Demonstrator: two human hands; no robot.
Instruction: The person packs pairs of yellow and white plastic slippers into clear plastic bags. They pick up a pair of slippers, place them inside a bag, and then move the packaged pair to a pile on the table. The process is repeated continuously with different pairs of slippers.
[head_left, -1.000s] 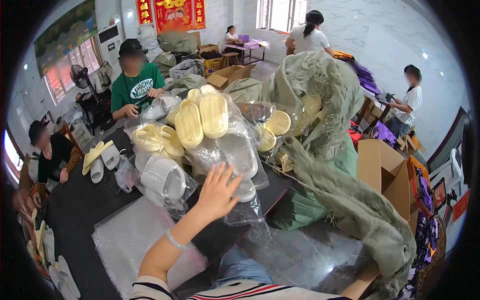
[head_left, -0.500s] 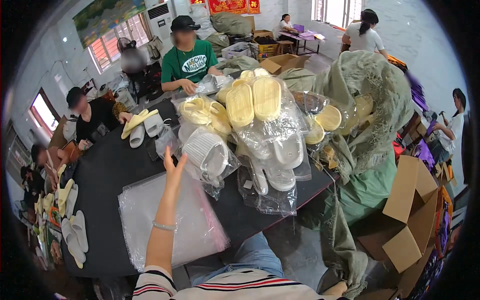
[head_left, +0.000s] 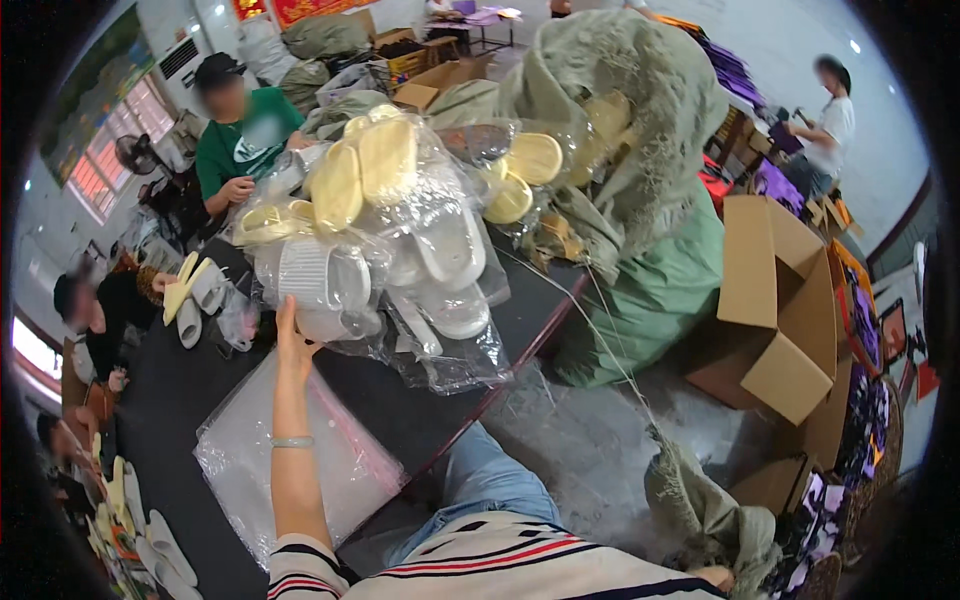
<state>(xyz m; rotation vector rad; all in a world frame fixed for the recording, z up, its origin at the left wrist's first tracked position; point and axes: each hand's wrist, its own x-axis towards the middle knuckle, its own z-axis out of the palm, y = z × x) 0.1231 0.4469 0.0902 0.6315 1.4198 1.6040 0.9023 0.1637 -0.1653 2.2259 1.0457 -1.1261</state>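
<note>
My left hand point(head_left: 291, 338), with a bangle on the wrist, reaches up from below to the near edge of the slipper pile. Its fingers are stretched and the thumb stands apart; they meet the plastic around a bagged pair of white ribbed slippers point(head_left: 312, 275). Whether they press on it I cannot tell. Under my left forearm lies a stack of clear plastic bags point(head_left: 240, 440) with a pink edge. Only a small piece of my right hand point(head_left: 716, 577) shows at the lower edge, beside a frayed grey-green sack cloth point(head_left: 700, 490); its fingers are hidden.
Bagged yellow slippers point(head_left: 388, 165) top the pile on the black table point(head_left: 185, 440). Loose slippers point(head_left: 165, 550) line its left side, near seated people. A person in green point(head_left: 245, 140) works across the table. At right stand a large woven sack point(head_left: 630, 110) and an open carton point(head_left: 750, 265).
My view has swung to the right, so the table and pile sit further left. My left hand has come up against the bagged white slippers. More of the right-hand cartons shows.
</note>
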